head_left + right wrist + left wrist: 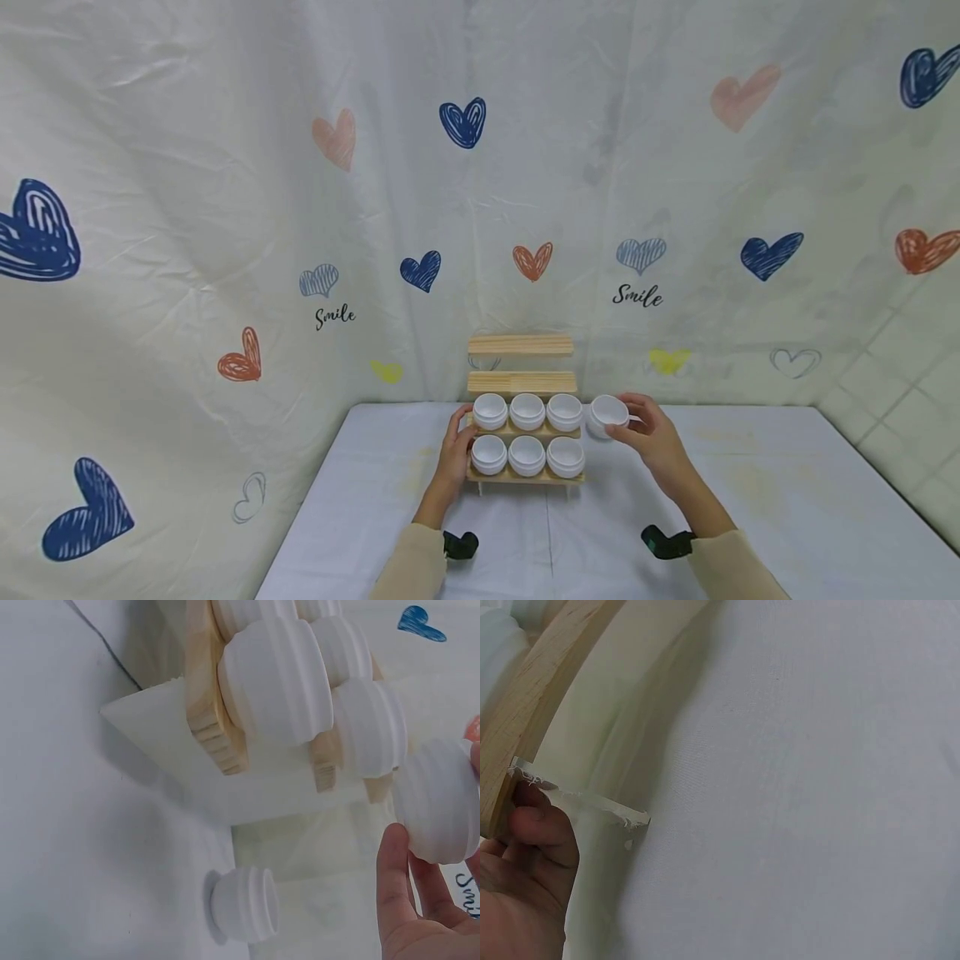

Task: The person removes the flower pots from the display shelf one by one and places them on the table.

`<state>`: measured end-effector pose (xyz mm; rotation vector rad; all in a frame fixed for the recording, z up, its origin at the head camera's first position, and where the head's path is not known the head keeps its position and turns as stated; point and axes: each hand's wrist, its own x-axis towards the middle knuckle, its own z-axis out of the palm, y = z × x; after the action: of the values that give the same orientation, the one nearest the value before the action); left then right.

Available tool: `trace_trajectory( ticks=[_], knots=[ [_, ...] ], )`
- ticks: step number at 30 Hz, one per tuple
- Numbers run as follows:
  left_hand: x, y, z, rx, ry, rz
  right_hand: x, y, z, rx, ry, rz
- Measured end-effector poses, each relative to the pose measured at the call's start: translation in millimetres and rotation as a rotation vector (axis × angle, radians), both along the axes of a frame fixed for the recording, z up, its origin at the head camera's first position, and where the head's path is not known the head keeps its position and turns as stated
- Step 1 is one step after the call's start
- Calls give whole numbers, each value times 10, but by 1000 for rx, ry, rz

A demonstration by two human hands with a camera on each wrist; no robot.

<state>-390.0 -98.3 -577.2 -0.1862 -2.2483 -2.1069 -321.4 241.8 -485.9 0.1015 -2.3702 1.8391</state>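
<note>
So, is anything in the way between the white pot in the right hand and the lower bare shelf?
Nothing visible blocks the lower bare shelf, up and left of the white pot in the right hand. The upper filled row's end pot sits close, just left, probably cleared by lifting.

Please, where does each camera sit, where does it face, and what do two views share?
Head: on the head, facing forward and down at the rack; left hand, right hand and sleeves show.
Left wrist: worn there, facing the rack's edge and tablecloth; left hand partly shows.
Right wrist: worn there, facing the rack's cups; right hand partly shows.
Head and right wrist share the right hand holding a white cup.
</note>
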Motion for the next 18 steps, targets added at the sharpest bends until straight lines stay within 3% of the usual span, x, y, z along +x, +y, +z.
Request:
trace_trajectory(
  ticks=[8, 18],
  knots=[
    [19, -3, 16, -6, 3, 0, 4, 117, -83, -6, -9, -11],
    [7, 6, 2, -12, 2, 4, -56, 302, -291, -107, -22, -27]
  ],
)
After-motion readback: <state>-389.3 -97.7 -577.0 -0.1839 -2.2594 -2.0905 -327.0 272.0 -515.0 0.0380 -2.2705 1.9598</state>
